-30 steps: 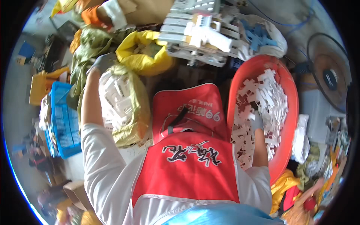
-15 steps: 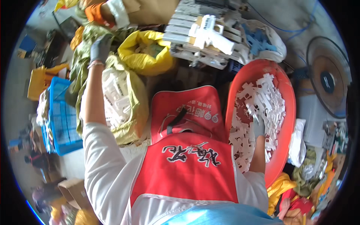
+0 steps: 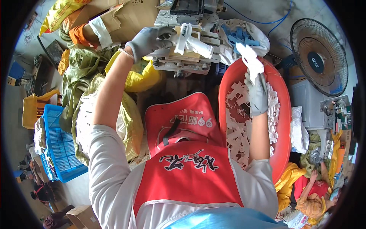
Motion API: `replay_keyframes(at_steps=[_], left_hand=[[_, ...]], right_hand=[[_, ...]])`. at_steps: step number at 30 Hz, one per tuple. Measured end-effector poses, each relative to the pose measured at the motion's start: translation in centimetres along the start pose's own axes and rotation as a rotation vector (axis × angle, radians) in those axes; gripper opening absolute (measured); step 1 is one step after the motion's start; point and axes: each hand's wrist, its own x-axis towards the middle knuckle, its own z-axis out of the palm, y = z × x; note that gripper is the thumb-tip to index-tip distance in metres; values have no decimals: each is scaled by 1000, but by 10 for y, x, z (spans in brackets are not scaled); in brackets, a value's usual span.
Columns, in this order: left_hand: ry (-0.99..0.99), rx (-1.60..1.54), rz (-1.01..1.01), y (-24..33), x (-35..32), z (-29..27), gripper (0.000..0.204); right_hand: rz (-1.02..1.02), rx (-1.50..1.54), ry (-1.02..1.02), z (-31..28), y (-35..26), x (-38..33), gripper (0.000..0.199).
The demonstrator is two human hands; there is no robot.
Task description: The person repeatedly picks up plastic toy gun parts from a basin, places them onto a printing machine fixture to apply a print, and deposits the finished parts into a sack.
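Note:
My left hand (image 3: 150,40), in a grey glove, reaches up to the grey metal fixture (image 3: 188,34) ahead and grips a white plastic part (image 3: 190,42) lying on it. My right hand (image 3: 257,93), also gloved, holds a white plastic piece (image 3: 251,61) up over the far rim of the red tub (image 3: 284,126). Several white plastic pieces (image 3: 238,135) fill that tub at my right. I wear a red apron (image 3: 187,160) over pale sleeves.
A sack of white pieces (image 3: 85,122) in a yellow-green bag sits at my left, beside a blue crate (image 3: 59,147). A yellow bag (image 3: 146,78) lies ahead. A bag of blue parts (image 3: 238,36) and a standing fan (image 3: 318,57) are at the far right. Another person (image 3: 312,194) sits lower right.
My left hand rose from the sack at my left to the fixture and took hold of the white part there. My right hand lifted a white piece out of the red tub.

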Motion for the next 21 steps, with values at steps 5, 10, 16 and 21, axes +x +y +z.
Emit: replay_keyframes(at_steps=[5,10,16,21], left_hand=[[261,-206,-163,9,-23,-17,38],[481,-286,-231,-34,-106,-21,36],[753,-261,-582,-38,-248,-25,31],[1004,-372,-626,-26,-343,-6,28]], right_hand=[[-479,-254,-203,66,-27,31,38],[-943,-938,-309,123,-33,48,41],[-979,-1318,-432,141,-52,53,49],[-1041,-1372,-469,150,-66,53,44]])
